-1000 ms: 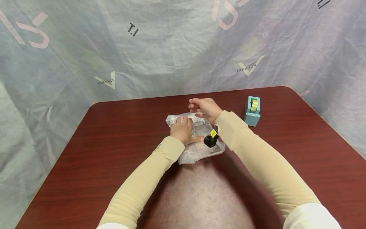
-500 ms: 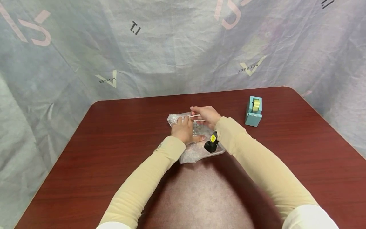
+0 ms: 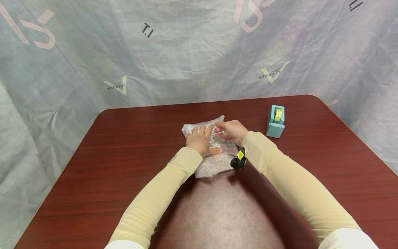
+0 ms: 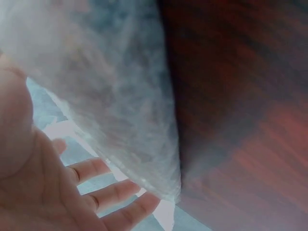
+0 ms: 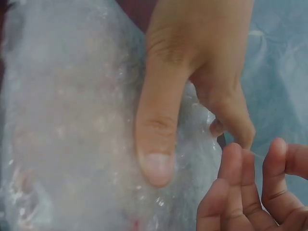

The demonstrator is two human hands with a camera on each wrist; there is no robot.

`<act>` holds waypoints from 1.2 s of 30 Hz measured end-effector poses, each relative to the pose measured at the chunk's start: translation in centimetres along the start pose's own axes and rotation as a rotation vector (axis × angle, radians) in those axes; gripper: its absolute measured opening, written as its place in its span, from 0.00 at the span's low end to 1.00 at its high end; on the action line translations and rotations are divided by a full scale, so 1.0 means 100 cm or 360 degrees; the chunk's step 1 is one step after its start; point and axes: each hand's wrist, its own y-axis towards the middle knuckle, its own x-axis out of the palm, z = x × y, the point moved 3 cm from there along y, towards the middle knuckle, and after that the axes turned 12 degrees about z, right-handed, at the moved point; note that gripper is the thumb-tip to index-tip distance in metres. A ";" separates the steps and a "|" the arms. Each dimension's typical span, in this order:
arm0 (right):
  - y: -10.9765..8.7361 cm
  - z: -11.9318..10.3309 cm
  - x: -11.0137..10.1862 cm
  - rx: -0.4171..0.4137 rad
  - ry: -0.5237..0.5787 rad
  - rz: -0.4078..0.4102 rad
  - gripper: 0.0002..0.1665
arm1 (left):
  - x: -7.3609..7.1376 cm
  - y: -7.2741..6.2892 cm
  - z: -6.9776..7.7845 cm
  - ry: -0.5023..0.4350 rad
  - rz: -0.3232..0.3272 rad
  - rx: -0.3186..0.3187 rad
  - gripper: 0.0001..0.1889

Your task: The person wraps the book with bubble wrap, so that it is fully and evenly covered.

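Note:
A parcel of clear bubble wrap (image 3: pixel 208 169) lies on the dark red table, and its contents are too blurred to tell. My left hand (image 3: pixel 199 142) rests on top of it with fingers spread and the thumb pointing right. The left wrist view shows that hand's fingers (image 4: pixel 115 195) along the wrap's edge. Close to the left fingertips, at the parcel's upper right, is my right hand (image 3: pixel 233 130), its fingers bent. In the right wrist view a gap separates the right thumb from the fingertips (image 5: pixel 231 156), and I see nothing clearly held there.
A teal tape dispenser (image 3: pixel 275 129) with a yellowish roll stands at the back right of the table (image 3: pixel 133 138). Grey printed fabric (image 3: pixel 186 52) hangs behind and around the table. A small black camera (image 3: pixel 238 160) sits at my right wrist.
My right hand has come down and toward the right across the parcel's far edge. A raised wrap corner now shows beyond it. The left hand has stayed in place.

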 end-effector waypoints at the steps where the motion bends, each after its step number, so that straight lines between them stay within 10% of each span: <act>1: -0.001 0.001 -0.001 0.0001 -0.0011 -0.0005 0.15 | 0.000 0.000 0.000 0.0009 -0.0014 0.0000 0.55; 19: -0.012 0.006 -0.028 0.0203 -0.0302 -0.0115 0.18 | -0.002 0.001 0.000 0.0046 -0.0084 0.0000 0.51; 29: -0.010 -0.008 -0.018 -0.0226 -0.0205 0.0120 0.19 | 0.000 0.000 0.001 0.0038 -0.0048 0.0005 0.53; 36: -0.007 -0.019 -0.003 -0.0277 0.0054 0.0145 0.13 | 0.000 0.001 0.001 0.0012 -0.0019 -0.0033 0.60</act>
